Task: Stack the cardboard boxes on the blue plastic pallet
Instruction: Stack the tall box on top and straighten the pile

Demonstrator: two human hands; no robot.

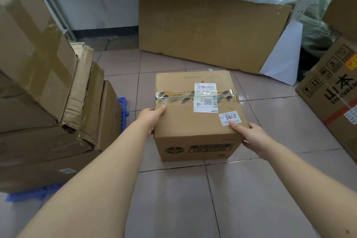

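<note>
A taped cardboard box (195,121) with shipping labels and a "5842" sticker sits on the tiled floor in the middle of the view. My left hand (149,118) grips its left top edge, thumb on the lid. My right hand (251,137) holds its near right corner, thumb beside the sticker. At the left, several brown boxes (34,83) are piled on the blue plastic pallet (123,106), which shows only at its far corner and its near edge under the pile.
A flattened cardboard sheet (210,31) leans against the wall under a white shelf. A printed carton (332,91) stands at the right, with another box above it. Dark bagged items and a white sheet (284,54) lie at the back right.
</note>
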